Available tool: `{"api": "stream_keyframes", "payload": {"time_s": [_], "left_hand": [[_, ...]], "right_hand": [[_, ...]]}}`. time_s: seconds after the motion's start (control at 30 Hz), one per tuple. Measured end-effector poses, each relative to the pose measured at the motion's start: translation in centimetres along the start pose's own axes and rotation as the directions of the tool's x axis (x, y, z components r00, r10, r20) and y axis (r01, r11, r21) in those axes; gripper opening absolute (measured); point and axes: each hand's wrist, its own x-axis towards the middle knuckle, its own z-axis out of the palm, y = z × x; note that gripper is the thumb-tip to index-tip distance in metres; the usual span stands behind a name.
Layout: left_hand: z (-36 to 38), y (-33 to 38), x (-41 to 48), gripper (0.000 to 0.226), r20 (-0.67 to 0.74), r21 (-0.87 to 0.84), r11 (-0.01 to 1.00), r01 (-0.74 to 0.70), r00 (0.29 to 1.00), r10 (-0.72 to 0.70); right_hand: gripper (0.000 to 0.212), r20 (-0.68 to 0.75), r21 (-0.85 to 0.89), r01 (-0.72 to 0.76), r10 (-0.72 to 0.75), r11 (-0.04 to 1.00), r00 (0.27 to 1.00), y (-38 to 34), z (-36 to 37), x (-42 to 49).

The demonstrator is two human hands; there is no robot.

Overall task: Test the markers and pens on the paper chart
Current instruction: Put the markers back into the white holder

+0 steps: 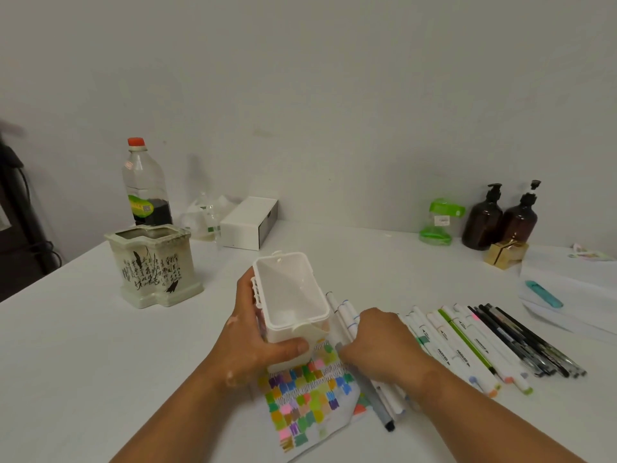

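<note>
The left grip [253,339] clasps a smooth white rectangular plastic box [290,295] at the 12 o'clock edge of the creased, colour-swatched paper chart [307,392], the right grip [380,342] closes round a bundle of white cylindrical markers [344,312], pens [521,339] lie fanned at 3 o'clock, a glazed ceramic pot [153,265] at 10 o'clock.

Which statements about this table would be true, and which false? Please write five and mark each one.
1. The left hand holds a white plastic container. True.
2. The container is full of markers. False: it looks empty.
3. The right hand grips several markers. True.
4. The paper chart is blank. False: colour swatches cover it.
5. The bottle behind the ceramic pot has a blue cap. False: the cap is red.
</note>
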Motion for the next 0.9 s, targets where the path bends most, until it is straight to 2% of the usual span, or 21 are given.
{"api": "stream_keyframes", "payload": {"time_s": [0.1,0.17,0.23,0.3,0.33,0.37,0.4,0.5,0.6,0.7,0.83,0.87,0.9], "left_hand": [[0.1,-0.1,-0.1,0.118,0.002,0.024,1.000,-0.014,1.000,0.014],[0.3,-0.2,-0.1,0.118,0.009,0.028,0.999,-0.033,0.999,0.033],[0.5,-0.2,0.0,0.121,0.016,0.038,0.997,-0.060,0.998,0.060],[0.7,-0.2,0.1,0.123,0.014,0.049,0.996,-0.080,0.997,0.079],[0.8,-0.3,0.1,0.124,0.013,0.065,0.994,-0.093,0.996,0.093],[0.9,-0.4,0.1,0.127,0.012,0.081,0.991,-0.102,0.995,0.102],[1.0,-0.4,0.2,0.129,0.008,0.095,0.989,-0.115,0.993,0.114],[1.4,-0.6,0.5,0.121,-0.013,0.128,0.977,-0.171,0.985,0.174],[1.5,-0.2,0.7,0.104,-0.056,0.145,0.973,-0.181,0.980,0.191],[1.2,0.3,0.5,0.097,-0.067,0.198,0.961,-0.194,0.975,0.211],[1.4,-0.1,0.6,0.064,-0.004,0.222,0.963,-0.153,0.988,0.157],[1.3,-0.6,0.6,0.061,0.011,0.230,0.963,-0.138,0.990,0.139],[1.2,-0.8,0.7,0.070,0.000,0.191,0.976,-0.104,0.994,0.106]], "right_hand": [[0.018,-0.025,0.196,0.004,0.001,0.981,1.000,0.4,-2.9,-0.1],[0.014,-0.109,0.481,0.056,-0.004,0.875,0.994,0.0,-5.8,-0.2],[0.013,-0.164,0.788,0.144,-0.021,0.598,0.986,-1.6,-8.7,-0.8],[0.027,-0.213,0.926,0.241,-0.122,0.292,0.969,-3.9,-10.5,-1.7],[0.030,-0.256,0.934,0.288,-0.169,0.211,0.952,-5.1,-10.7,-2.1],[0.030,-0.300,0.922,0.338,-0.201,0.188,0.932,-6.2,-10.6,-2.4],[0.027,-0.345,0.897,0.390,-0.221,0.207,0.912,-7.2,-10.0,-2.6],[0.014,-0.420,0.784,0.490,-0.256,0.381,0.871,-9.3,-6.9,-3.3],[0.017,-0.350,0.682,0.505,-0.370,0.529,0.861,-9.8,-4.1,-3.9],[0.024,-0.290,0.541,0.544,-0.465,0.641,0.836,-9.9,-3.6,-4.2],[0.037,-0.230,0.453,0.562,-0.518,0.692,0.824,-9.0,-3.8,-4.8],[0.037,-0.225,0.443,0.582,-0.544,0.682,0.809,-8.6,-3.9,-5.0],[0.033,-0.227,0.434,0.607,-0.571,0.666,0.789,-8.1,-4.0,-5.3]]}}
